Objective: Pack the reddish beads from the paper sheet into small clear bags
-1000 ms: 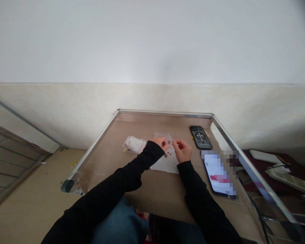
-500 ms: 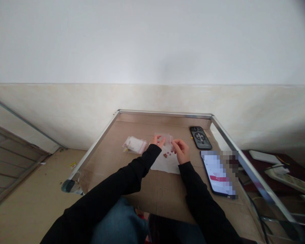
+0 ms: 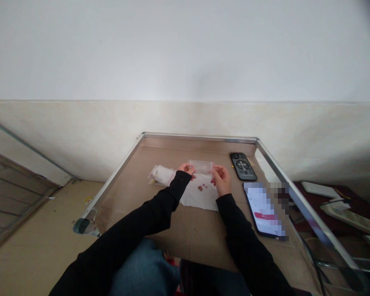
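Note:
A clear zip bag (image 3: 202,167) with a reddish strip along its right end is stretched between my two hands. My left hand (image 3: 187,169) pinches its left end, and my right hand (image 3: 222,179) grips the end with the strip. Beneath the bag lies a white sheet (image 3: 199,200), like paper or tissue. Several small reddish pieces (image 3: 200,188) rest on it, too small to name. Left of my left hand is a pile of clear zip bags (image 3: 163,174), with whitish and yellowish contents I cannot make out.
A phone in a black case with a cross (image 3: 243,166) lies face down at the back right. Nearer, another phone (image 3: 263,211) has its screen lit. The cardboard-covered tabletop (image 3: 132,197) has a metal rim (image 3: 200,136). A power strip (image 3: 351,218) sits on a dark surface at right.
The zip bag is now stretched out flat between my hands. My left hand has shifted slightly left and its fingers have closed on the bag's end. The reddish pieces stay on the sheet.

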`<move>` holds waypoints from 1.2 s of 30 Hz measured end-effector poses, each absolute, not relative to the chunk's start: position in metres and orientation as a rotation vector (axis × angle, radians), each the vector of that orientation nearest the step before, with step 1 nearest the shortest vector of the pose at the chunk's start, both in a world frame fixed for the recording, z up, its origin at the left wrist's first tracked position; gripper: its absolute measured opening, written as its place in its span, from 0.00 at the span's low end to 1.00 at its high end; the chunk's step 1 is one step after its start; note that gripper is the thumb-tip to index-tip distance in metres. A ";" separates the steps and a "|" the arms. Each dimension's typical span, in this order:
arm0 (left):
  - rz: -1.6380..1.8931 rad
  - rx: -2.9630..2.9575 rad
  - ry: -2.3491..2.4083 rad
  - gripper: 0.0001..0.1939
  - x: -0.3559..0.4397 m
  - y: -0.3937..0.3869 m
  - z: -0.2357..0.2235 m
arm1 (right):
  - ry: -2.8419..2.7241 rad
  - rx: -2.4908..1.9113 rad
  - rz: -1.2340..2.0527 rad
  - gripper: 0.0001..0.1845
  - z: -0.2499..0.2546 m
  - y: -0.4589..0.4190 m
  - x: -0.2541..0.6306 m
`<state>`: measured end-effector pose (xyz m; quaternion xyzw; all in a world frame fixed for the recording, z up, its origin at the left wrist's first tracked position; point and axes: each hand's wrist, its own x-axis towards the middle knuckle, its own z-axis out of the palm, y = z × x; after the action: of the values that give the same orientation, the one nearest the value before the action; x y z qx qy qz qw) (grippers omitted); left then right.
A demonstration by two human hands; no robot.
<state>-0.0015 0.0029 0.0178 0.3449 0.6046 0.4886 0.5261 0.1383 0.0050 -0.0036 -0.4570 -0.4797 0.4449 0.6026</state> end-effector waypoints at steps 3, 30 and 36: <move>1.192 0.852 1.451 0.05 -0.001 0.001 0.023 | -1.127 -1.001 1.054 0.11 0.000 0.002 0.136; 1.341 1.282 1.276 0.12 0.016 -0.013 0.046 | -0.687 -0.833 1.629 0.17 -0.002 0.008 0.137; 1.316 1.487 1.263 0.11 0.018 -0.020 0.048 | -0.745 -0.731 1.672 0.16 -0.001 0.007 0.145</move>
<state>0.0177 -0.0200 0.0485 0.5836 0.4955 0.5162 0.3839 0.1450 0.0068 -0.0006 -0.3093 -0.3149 0.7071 0.5524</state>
